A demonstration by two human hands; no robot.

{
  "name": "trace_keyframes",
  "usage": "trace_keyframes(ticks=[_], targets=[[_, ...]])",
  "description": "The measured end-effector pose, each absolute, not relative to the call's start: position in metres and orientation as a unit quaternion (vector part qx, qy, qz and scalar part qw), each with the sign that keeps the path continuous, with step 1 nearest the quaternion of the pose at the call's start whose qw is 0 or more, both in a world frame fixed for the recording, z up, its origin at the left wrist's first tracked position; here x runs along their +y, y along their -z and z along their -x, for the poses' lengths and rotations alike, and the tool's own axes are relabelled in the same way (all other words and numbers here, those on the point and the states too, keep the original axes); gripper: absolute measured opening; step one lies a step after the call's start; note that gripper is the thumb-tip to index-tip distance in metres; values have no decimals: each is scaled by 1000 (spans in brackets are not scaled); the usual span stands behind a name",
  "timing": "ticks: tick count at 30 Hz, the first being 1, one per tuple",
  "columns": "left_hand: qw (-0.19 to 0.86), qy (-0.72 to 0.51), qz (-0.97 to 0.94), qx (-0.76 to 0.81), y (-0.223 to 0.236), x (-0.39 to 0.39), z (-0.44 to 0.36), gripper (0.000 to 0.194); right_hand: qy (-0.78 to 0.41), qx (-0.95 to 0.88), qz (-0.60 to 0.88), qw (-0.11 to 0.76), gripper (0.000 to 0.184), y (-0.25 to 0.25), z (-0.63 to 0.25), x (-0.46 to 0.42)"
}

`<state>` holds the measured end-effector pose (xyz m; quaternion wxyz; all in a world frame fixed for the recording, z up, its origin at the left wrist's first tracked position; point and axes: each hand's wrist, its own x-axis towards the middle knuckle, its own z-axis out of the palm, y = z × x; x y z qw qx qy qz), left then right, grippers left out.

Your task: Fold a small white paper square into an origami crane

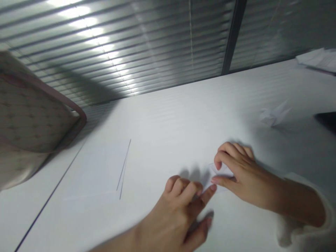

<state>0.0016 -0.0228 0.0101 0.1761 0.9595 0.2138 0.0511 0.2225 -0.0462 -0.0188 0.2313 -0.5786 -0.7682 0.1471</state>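
Observation:
A small piece of folded white paper lies on the white table under both my hands. My right hand curls over it, thumb and index finger closed on its upper layer. From the lower left, my left hand pins the paper's left edge with its index finger, the other fingers bent in and the thumb lower down, apart from the paper. Parts of the paper are hidden beneath the fingers. Farther right stands a folded paper crane, blurred, with a pointed tip sticking up.
Flat white sheets lie on the table at the left. Beyond them is a quilted bag with a pink strap. Window blinds run along the back. Papers and a dark object sit at the right edge.

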Motion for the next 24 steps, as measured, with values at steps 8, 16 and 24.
trace_keyframes(ticks=[8, 16, 24], targets=[[166, -32, -961, 221, -10, -26, -1, 57, -95, -749, 615, 229, 34, 24, -232, -46], [161, -37, -962, 217, -8, -26, 1, 62, -102, -763, 604, 205, 37, 23, -248, -43], [98, -35, -966, 237, -14, -32, 6, 57, -136, -759, 605, 201, 32, 21, -248, -41]])
